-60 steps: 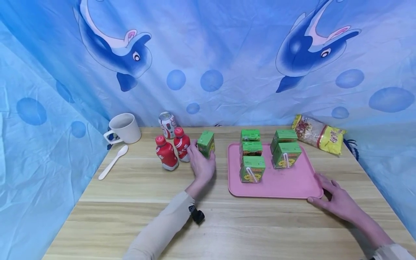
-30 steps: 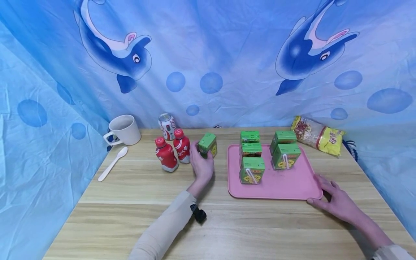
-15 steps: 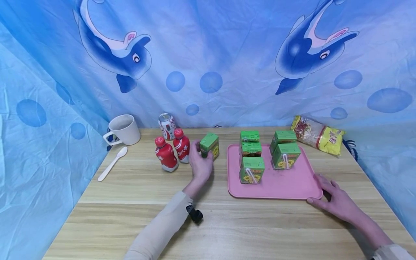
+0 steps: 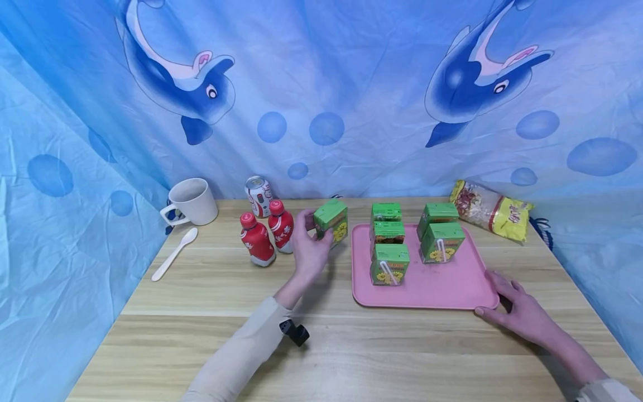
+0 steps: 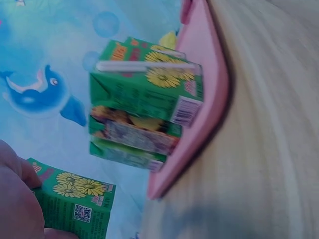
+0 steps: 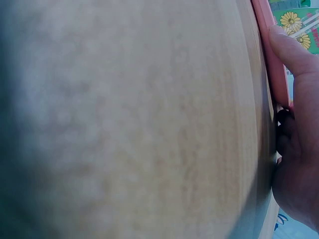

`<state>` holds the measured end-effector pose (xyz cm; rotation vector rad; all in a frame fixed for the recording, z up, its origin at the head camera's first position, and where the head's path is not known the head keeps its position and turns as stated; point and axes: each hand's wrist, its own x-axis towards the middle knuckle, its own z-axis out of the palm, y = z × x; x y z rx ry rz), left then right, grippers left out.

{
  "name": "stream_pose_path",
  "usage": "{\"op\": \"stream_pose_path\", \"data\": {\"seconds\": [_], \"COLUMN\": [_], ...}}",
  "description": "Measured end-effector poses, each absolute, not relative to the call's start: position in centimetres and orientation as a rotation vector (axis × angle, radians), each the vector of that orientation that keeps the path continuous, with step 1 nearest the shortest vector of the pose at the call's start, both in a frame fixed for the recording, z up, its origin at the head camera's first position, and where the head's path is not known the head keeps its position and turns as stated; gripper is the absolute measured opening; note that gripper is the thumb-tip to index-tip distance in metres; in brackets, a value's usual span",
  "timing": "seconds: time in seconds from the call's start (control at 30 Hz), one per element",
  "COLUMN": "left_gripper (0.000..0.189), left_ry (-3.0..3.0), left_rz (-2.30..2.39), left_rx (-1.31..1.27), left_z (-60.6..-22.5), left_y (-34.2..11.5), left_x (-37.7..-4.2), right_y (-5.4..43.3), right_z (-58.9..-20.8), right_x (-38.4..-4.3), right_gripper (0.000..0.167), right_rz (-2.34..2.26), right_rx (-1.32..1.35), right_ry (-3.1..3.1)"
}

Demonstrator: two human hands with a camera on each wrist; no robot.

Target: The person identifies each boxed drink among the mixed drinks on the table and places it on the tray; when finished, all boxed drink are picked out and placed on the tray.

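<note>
My left hand (image 4: 308, 248) grips a green drink carton (image 4: 332, 222) between thumb and fingers, left of the pink tray (image 4: 427, 290). In the left wrist view the held carton (image 5: 75, 199) shows yellow flowers and a square code; the hand covers part of it. Several similar cartons (image 4: 389, 266) stand on the tray in two columns, the front ones with white straws on their faces. At the tray's front right corner, my right hand (image 4: 522, 310) holds the rim, thumb along the front edge and fingers at the right side. In the right wrist view its thumb (image 6: 294, 52) lies on the rim.
Two red bottles (image 4: 257, 240) stand just left of my left hand, with a drink can (image 4: 258, 196) behind them. Farther left are a white mug (image 4: 193, 201) and a white spoon (image 4: 174, 254). A yellow snack bag (image 4: 492, 209) lies behind the tray's right side.
My left hand has taken the carton from beside the red bottles, raised it and shifted it slightly right toward the tray. My right hand and the tray have stayed in place.
</note>
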<state>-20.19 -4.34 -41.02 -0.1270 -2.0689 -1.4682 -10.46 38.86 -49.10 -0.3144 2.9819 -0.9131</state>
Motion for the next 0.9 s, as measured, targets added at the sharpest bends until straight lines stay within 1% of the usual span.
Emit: {"op": "stream_pose_path", "data": {"seconds": [0.17,0.5,0.63,0.73,0.9], "left_gripper": [0.050,0.050,0.053,0.055,0.054], "left_ry": [-2.068,-1.985,-1.930,-1.912,-1.914], "left_rz": [-1.509,-1.613,-1.691,-1.713,-1.763], "left_rx": [-0.173,-0.362,-0.438,-0.482,-0.552], "left_z": [-39.3,-35.9,-34.9,-34.9,-34.0], "left_y": [-4.1,-3.1,-2.3,-1.8,-0.7], "left_x": [-19.5,-18.0,-17.5,-17.5,-16.9], "right_y": [38.9,39.0,38.9,38.9,38.9], "right_z": [-49.1,-48.9,-49.0,-49.1,-49.1], "right_x": [-10.5,-10.6,-10.5,-10.5,-10.6], "right_gripper": [0.099,0.101,0.100,0.099,0.098], "right_rz": [-0.913,-0.914,-0.912,-0.906,-0.899], "right_rx": [-0.305,-0.298,-0.296,-0.294,-0.299], "right_ry": [2.976,2.961,2.960,2.961,2.966]}}
